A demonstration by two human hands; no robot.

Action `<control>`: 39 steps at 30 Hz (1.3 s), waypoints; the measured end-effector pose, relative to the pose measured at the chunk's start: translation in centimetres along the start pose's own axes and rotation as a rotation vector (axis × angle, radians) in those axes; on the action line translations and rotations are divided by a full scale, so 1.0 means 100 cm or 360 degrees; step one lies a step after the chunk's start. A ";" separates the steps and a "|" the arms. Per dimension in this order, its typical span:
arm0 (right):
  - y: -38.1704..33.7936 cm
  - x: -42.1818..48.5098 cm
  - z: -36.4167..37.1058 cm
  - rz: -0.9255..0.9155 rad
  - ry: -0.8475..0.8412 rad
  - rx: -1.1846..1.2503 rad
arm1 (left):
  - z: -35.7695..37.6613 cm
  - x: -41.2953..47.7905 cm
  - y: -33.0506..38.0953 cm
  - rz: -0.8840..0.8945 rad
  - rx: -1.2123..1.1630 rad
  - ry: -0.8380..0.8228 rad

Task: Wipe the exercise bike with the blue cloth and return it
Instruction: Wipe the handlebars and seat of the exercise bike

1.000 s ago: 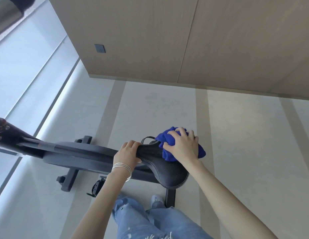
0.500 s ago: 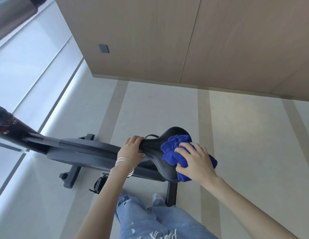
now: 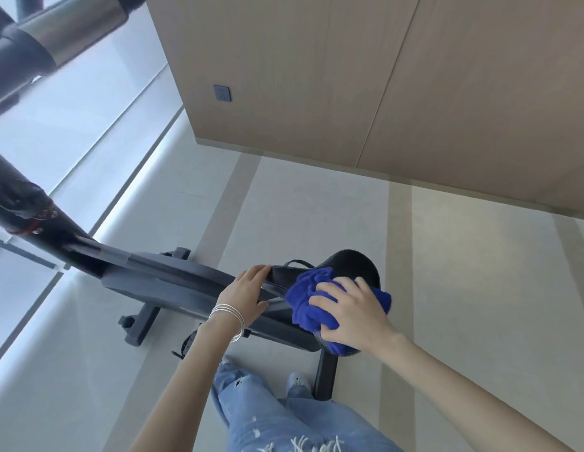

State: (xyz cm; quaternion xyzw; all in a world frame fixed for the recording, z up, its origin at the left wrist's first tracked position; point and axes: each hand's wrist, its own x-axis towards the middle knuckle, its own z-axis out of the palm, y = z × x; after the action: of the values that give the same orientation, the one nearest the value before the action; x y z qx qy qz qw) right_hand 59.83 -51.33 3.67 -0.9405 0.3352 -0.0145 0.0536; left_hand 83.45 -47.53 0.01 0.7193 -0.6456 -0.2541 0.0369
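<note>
Nearest: two legs in ripped jeans (image 3: 268, 419), one shoe (image 3: 297, 383) visible. Two hands on the saddle (image 3: 352, 264). Left hand (image 3: 248, 295), several thin bangles (image 3: 228, 316) at the wrist, grips the saddle nose, fingers over the top, thumb beneath. Right hand (image 3: 352, 313) clasps one cloth (image 3: 308, 298), fingers spread and curled over it, pressing it on the saddle's near side. Cloth: deep blue, fleecy, bunched in folds, hanging over the saddle edge. One bike (image 3: 173, 278), dark grey frame, on a pale striped floor (image 3: 463, 288). Farthest: wood-panel wall (image 3: 316, 76), one grey switch plate (image 3: 222, 93).
</note>
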 end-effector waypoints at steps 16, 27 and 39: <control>-0.048 0.050 0.003 0.0112 -0.0116 -0.0274 | -0.005 0.003 -0.031 -0.0046 -0.0096 0.0082; -0.047 -0.017 0.010 -0.0026 -0.0324 -0.0526 | -0.003 0.010 0.006 0.0282 -0.0118 0.0082; 0.044 -0.128 0.014 0.0776 0.0051 0.0158 | 0.010 0.021 0.028 0.0227 -0.0022 0.0065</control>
State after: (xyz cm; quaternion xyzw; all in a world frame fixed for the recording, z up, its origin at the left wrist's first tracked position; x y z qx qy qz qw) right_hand 47.24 -46.54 1.87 -0.8277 0.5519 -0.0325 0.0963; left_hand 80.55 -49.73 -0.46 0.6762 -0.6925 -0.2405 0.0732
